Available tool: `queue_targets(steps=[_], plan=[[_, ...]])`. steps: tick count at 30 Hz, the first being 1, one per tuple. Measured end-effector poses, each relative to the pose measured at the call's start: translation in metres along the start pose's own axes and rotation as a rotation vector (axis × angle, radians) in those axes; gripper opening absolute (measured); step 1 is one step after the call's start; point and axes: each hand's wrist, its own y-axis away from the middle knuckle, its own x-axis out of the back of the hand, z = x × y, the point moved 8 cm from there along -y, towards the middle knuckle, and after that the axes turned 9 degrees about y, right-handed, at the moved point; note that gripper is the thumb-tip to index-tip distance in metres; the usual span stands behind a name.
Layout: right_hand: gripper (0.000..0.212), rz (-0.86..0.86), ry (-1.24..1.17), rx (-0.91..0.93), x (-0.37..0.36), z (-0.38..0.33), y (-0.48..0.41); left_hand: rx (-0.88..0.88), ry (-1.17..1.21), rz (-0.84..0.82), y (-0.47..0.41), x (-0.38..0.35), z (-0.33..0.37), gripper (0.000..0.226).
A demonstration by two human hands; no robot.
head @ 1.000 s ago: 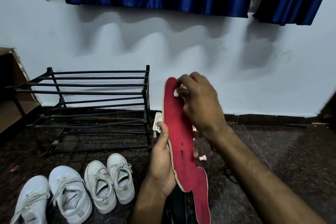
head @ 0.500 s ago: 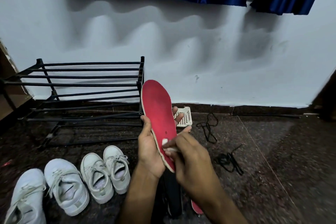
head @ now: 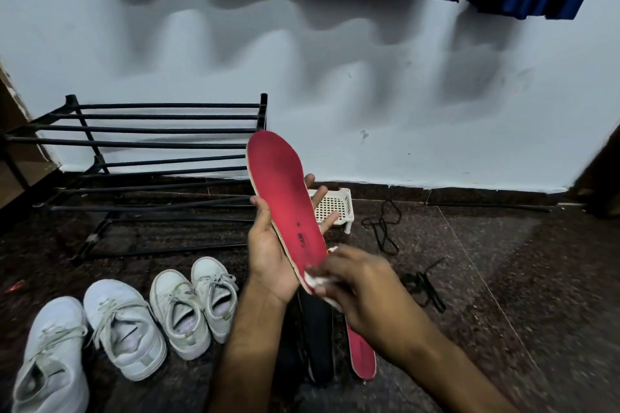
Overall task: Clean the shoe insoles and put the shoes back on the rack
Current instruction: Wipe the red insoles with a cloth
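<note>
Pinching a white cloth [head: 317, 281] in its fingers, the right hand [head: 365, 288] wipes the red insole [head: 285, 198], grasped by the left hand [head: 270, 261] beside the rack [head: 134, 143]. Four white shoes [head: 127, 329] wait on the floor before it; cleaning looks midway, shelving undone.

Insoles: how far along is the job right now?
Done: nothing visibly finished. In hand: the left hand holds a red insole while the right hand presses a white wipe at its heel end. Left: a second red insole lies on the floor beside a black shoe, loose laces lie nearby, and four white shoes sit on the floor before the rack.
</note>
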Motion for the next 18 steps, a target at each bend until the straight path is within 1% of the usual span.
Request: queue_targets(steps=[2,3,5,8,10,12,16,18], plan=[[0.016,-0.074,-0.043,-0.048,-0.005,0.021,0.016,-0.02,0.011,-0.004,-0.003,0.003,0.001,0.067],[0.016,-0.075,-0.065,-0.086,-0.002,0.033,0.02,-0.015,0.006,0.008,-0.004,0.006,-0.002,0.066],[0.013,0.001,-0.173,-0.229,0.009,0.058,0.027,0.014,-0.016,0.023,-0.006,0.011,-0.014,0.065],[0.014,0.174,-0.552,-0.428,0.025,0.092,0.039,0.048,-0.068,0.076,-0.009,0.023,-0.035,0.064],[0.014,0.276,-0.776,-0.562,0.025,0.118,0.052,0.075,-0.138,0.144,-0.013,0.038,-0.055,0.063],[0.014,0.336,-0.914,-0.704,0.015,0.146,0.068,0.134,-0.24,0.231,-0.017,0.062,-0.083,0.065],[0.018,0.435,-1.104,-0.918,-0.008,0.195,0.101,0.303,-0.357,0.483,-0.016,0.128,-0.151,0.073],[0.016,0.477,-1.144,-0.996,-0.015,0.215,0.115,0.372,-0.425,0.55,-0.014,0.156,-0.18,0.067]])
